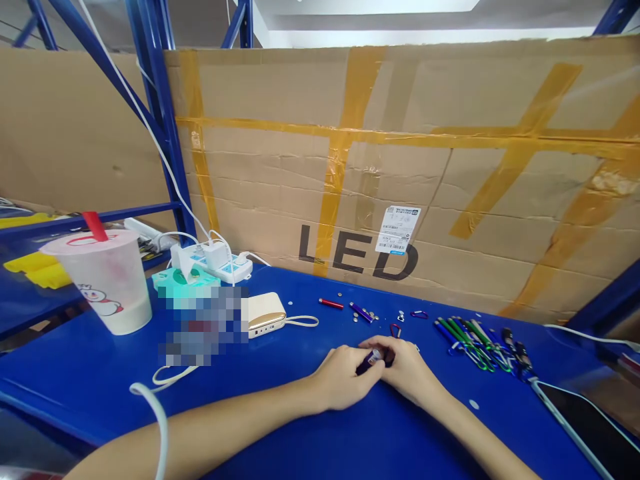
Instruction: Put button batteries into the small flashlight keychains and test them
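In the head view my left hand (345,377) is closed around a short dark purple tube that looks like a mini flashlight (369,362). My right hand (403,365) meets it, with its fingers pinched at the tube's other end. Fingers cover much of that end, so what exactly is gripped there is hidden. Just beyond the fingertips lies a red carabiner (395,330). Farther back are a purple tube (361,313), a red tube (331,304), several small round silver pieces like button cells (355,318), a silver clip (401,316) and a purple carabiner (419,314).
To the right lies a pile of green, blue and dark flashlights with carabiners (475,343), near a phone or tablet (590,427). At left are a drink cup (107,287), a power strip (235,267) and a white power bank (265,313). A cardboard wall (280,180) stands behind.
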{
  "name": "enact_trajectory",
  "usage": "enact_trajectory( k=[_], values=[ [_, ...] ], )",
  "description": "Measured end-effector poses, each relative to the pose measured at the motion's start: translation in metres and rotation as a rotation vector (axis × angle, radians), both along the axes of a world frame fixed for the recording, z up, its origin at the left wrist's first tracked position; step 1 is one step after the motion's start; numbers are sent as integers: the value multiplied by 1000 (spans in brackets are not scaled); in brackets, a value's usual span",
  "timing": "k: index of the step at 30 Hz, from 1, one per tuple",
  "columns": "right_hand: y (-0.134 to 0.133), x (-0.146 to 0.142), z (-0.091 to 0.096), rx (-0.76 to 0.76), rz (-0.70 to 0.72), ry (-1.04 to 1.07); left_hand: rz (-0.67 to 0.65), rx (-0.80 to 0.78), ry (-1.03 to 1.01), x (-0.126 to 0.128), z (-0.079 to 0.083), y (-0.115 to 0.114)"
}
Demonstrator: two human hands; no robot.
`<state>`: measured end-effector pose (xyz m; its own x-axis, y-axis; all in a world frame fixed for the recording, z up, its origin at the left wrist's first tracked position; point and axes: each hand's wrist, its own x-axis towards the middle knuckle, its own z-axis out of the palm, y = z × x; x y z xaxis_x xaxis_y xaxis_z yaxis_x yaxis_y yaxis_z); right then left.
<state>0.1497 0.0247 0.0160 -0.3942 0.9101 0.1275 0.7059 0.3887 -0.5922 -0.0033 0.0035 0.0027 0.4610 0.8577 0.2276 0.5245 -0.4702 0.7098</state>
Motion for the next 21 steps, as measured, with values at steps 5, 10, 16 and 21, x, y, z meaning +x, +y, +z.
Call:
enact_trajectory(
  k=[5,10,16,21],
  values=[
    [-15,-8,6,-47,68,-34,3,86,34,-4,1,-5],
    [-28,-13,8,-146,118,-8,-136,394,257,-5,-2,-14],
    [-27,-12,-2,-42,168,26,-104,393,228,-6,0,-16],
    [-20,-3,-1,198,152,-83,59,193,26,-7,4,-11]
  ],
)
